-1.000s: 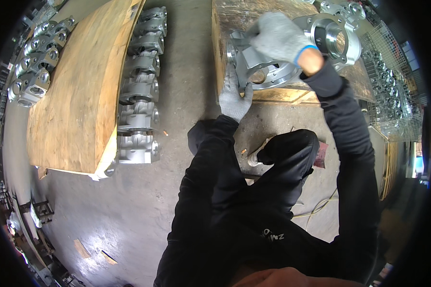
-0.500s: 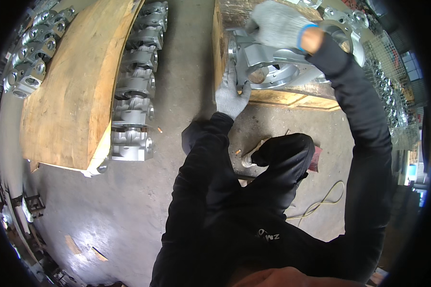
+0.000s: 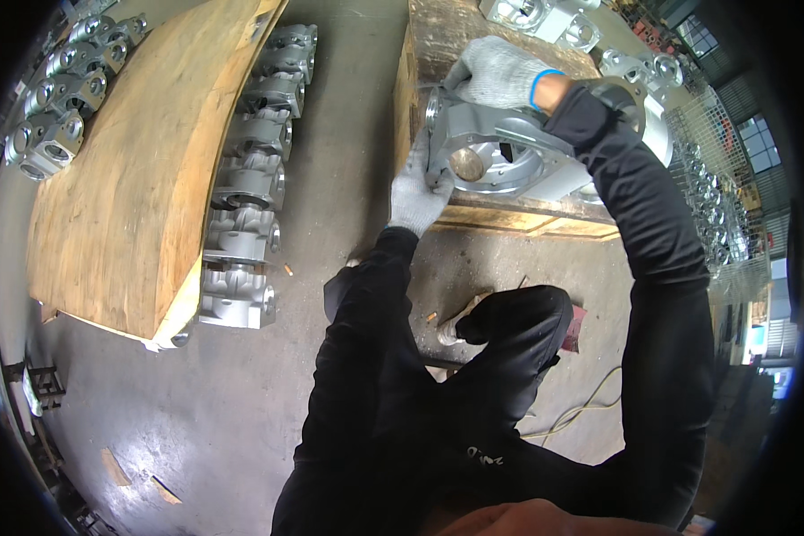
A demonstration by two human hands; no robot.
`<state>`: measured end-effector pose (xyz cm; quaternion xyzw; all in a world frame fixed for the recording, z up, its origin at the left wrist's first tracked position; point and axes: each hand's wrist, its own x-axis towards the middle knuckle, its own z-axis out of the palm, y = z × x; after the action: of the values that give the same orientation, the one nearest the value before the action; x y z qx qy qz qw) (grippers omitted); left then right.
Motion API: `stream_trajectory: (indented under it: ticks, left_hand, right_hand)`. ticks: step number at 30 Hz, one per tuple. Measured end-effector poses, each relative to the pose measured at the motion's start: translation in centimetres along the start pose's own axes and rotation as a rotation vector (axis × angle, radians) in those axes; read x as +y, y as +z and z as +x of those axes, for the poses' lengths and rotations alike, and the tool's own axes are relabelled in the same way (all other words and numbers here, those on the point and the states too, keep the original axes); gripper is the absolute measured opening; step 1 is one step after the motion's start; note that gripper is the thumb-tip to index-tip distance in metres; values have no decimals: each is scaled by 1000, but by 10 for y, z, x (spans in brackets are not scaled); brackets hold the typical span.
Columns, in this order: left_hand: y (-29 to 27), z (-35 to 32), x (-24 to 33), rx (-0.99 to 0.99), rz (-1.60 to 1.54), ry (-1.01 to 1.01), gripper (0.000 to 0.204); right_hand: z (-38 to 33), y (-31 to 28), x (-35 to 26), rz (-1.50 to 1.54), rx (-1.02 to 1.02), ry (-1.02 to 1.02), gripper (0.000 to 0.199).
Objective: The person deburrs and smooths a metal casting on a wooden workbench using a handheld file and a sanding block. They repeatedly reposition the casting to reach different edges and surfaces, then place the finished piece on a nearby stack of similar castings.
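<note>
A large silver-grey metal casting [image 3: 496, 127] with round bored openings lies on a wooden crate [image 3: 536, 220] at the upper right. My left hand [image 3: 418, 192], in a grey knit glove, grips the casting's left end, its fingers along the end face and its thumb at the near side. My right hand [image 3: 496, 76], in a similar glove with a blue cuff, is at the far edge of the casting with fingers curled down. Anything inside those fingers is hidden.
More castings [image 3: 545, 20] sit at the crate's far side. To the left, a plywood sheet [image 3: 134, 188] has a row of castings [image 3: 241, 237] along its right edge. A wire mesh basket [image 3: 719, 161] of metal parts stands at right; a hose [image 3: 581, 411] lies on the floor.
My right hand has moved slightly left and nearer along the casting's far edge and looks less blurred. My left hand stays at the left end. The whole view has shifted a little.
</note>
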<state>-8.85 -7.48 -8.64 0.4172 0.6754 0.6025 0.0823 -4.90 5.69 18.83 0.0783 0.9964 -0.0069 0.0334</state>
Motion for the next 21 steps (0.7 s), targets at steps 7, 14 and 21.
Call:
stream_trajectory:
  ticks: [7,14,21]
  left_hand:
    - [3,1,-5,25,50,58,82]
    - [3,2,-3,94,85,128,78]
    - [1,3,2,80,60,124,81]
  right_hand:
    - [3,-15,5,181,-114,120,32]
    - [-5,-9,8,-49,-172,77,26]
    - [-14,-24,16,-89,-161,-55,26]
